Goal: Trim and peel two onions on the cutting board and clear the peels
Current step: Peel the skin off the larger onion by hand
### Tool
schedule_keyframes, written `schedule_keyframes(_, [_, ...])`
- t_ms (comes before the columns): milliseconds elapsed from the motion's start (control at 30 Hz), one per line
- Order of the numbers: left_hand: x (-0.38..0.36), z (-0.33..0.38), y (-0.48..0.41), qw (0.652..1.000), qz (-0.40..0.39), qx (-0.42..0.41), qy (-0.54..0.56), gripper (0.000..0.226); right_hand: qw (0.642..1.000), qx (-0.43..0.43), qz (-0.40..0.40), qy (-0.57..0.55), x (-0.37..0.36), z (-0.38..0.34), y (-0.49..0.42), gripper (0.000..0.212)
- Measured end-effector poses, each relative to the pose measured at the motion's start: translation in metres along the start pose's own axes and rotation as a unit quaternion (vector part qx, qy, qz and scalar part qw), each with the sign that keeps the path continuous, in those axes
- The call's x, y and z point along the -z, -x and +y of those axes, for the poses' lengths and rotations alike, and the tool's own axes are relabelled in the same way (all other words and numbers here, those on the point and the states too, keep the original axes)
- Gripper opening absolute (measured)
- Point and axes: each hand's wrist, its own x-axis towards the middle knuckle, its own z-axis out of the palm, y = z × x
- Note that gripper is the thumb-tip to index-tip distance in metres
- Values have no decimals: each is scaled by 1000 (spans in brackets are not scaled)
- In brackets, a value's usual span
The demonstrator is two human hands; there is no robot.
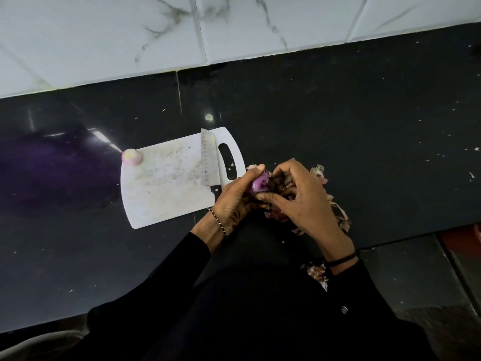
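Note:
A purple onion is held just right of the white cutting board, above the dark counter. My left hand grips it from the left, thumb on top. My right hand pinches at its right side, fingers curled on the skin. A pale peeled onion sits on the board's far left corner. A knife lies on the board beside the handle slot, blade pointing away from me. Loose peels lie on the counter under and right of my right hand.
The black counter stretches on all sides, dotted with small scraps. A white marble-tiled wall backs it. More peel bits rest on my dark sleeve near the counter's front edge.

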Motion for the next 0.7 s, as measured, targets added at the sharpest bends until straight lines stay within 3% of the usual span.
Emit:
schedule_keyframes(67, [1, -3, -3, 1000, -6, 5, 6, 56, 1000, 0, 0, 15, 0, 0, 1, 41])
schedule_keyframes(233, [3, -1, -2, 1000, 6, -13, -2, 34, 997, 48, 20, 54, 4, 0, 4, 30])
schedule_keyframes(500, [1, -4, -3, 996, 78, -43, 12, 74, 993, 48, 62, 93, 3, -2, 3, 17])
schedule_keyframes(700, [4, -5, -5, 995, 86, -52, -5, 69, 995, -26, 57, 82, -3, -6, -1, 18])
